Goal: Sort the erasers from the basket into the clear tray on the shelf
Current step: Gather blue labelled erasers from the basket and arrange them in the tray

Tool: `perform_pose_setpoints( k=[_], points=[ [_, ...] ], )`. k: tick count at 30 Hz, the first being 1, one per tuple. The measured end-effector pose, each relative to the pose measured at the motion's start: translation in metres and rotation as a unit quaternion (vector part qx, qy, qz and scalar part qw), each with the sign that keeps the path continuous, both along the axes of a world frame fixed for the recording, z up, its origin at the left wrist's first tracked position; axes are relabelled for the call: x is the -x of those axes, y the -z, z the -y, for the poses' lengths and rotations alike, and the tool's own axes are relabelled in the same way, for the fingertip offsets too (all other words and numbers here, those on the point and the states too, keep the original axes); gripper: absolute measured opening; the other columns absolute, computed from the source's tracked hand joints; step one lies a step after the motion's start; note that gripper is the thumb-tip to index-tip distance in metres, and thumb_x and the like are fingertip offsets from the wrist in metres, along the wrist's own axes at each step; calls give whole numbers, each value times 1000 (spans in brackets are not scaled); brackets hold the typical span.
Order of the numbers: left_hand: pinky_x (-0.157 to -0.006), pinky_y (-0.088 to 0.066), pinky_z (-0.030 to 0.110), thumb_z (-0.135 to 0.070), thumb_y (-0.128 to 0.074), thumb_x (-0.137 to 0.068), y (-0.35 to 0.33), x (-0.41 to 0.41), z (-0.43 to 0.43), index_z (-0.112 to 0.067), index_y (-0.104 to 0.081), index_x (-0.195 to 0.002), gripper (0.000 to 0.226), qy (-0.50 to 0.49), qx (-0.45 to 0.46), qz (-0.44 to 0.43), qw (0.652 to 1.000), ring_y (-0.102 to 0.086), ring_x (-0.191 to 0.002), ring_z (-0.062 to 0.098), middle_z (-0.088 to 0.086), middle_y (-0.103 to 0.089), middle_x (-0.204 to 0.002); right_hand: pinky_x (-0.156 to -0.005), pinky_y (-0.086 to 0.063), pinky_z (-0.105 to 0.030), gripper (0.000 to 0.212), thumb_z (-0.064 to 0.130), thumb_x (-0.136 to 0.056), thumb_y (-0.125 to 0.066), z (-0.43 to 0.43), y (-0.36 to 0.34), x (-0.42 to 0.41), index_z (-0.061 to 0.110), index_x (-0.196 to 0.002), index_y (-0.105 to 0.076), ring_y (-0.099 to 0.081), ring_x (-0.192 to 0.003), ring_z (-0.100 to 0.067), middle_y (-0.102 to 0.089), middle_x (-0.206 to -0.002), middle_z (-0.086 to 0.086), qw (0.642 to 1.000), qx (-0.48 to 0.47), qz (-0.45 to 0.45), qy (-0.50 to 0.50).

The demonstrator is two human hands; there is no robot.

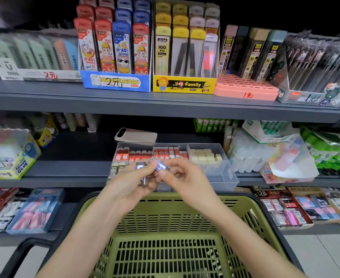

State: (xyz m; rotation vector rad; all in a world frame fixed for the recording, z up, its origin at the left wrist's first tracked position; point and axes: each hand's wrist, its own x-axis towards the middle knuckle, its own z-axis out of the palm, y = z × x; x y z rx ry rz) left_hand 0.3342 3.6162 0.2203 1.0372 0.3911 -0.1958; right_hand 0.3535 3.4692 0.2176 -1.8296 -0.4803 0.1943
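Two hands hold erasers over a green basket (245, 205), in front of the clear tray (223, 177) on the shelf (68, 169).

Above the basket's far rim, the left hand (133, 187) has its fingers curled round a few dark erasers (141, 169). The right hand (183, 181) pinches a blue-and-white eraser (161, 165) in its fingers. Both hands hide the tray's front middle. Behind them lie red-sleeved erasers (137, 155), "2B" ones at left and cream ones (202, 155) at right. A box (20, 167) reads "POWER GLUE". On the shelf above, a yellow box (185, 85) reads "family" and a pink box (245, 91) "1元".
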Motion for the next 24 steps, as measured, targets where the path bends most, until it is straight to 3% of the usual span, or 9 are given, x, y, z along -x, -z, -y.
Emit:
perform_pose_setpoints(
  k=[3,7,9,12,15,17,19,21,24],
  points=[
    [-44,-43,20,-13,-64,-84,0,2,4,0,-62,-102,22,12,-53,13,998,-62,-56,15,9,-68,-70,-65,-44,-24,9,13,-86,-65,3,-1,1,22,-85,-65,-53,-60,-5,-66,-66,6,993,-69,-72,66],
    [-49,-41,20,-16,-60,-91,0,5,13,-8,-61,-106,17,42,-103,34,993,-65,-56,15,10,-73,-76,-65,-40,-26,10,15,-86,-65,8,3,-3,7,-91,-68,-50,-69,-14,-65,-78,-5,969,-160,-173,70],
    [-43,-36,18,-20,-59,-92,0,6,17,-11,-58,-106,17,79,-136,42,987,-58,-48,13,7,-69,-66,-70,-45,-27,11,15,-91,-58,10,2,-9,8,-86,-66,-56,-74,-18,-66,-80,-6,956,-208,-192,73],
    [-37,-23,17,-25,-60,-92,4,4,14,-13,-58,-107,19,79,-171,38,981,-34,-41,9,-3,-47,-50,-71,-58,-30,14,12,-98,-44,20,-3,-26,9,-87,-53,-69,-75,-24,-68,-75,-10,920,-297,-235,99],
    [-40,-22,18,-33,-59,-92,7,1,6,-13,-52,-115,31,63,-175,30,982,-29,-48,9,-5,-41,-55,-60,-55,-25,11,10,-97,-47,32,-5,-41,6,-106,-52,-65,-69,-22,-63,-83,-14,953,-207,-194,105],
    [-42,-24,18,-32,-53,-95,7,1,1,-13,-49,-115,28,61,-142,22,988,-35,-50,9,-4,-44,-57,-54,-49,-20,24,3,-92,-55,37,-4,-48,5,-115,-49,-58,-61,-15,-64,-83,-14,973,-127,-161,110],
    [-43,-26,19,-28,-43,-98,6,2,-2,-12,-49,-105,18,68,-116,28,990,-38,-50,9,-2,-47,-57,-49,-44,-16,28,1,-85,-64,38,-3,-55,2,-110,-50,-53,-49,-5,-65,-77,-12,980,-71,-136,125],
    [-43,-27,19,-24,-35,-101,5,1,-6,-11,-47,-98,17,65,-98,30,993,-40,-51,10,1,-48,-58,-47,-40,-13,18,1,-81,-69,38,-2,-62,1,-96,-60,-49,-44,1,-64,-70,-8,985,-23,-111,132],
    [-41,-30,19,-20,-35,-102,5,0,-10,-8,-45,-100,16,50,-76,22,996,-43,-50,12,5,-52,-59,-53,-42,-10,5,7,-80,-71,36,4,-68,11,-79,-69,-55,-51,5,-66,-71,2,988,33,-73,129]
  ],
)
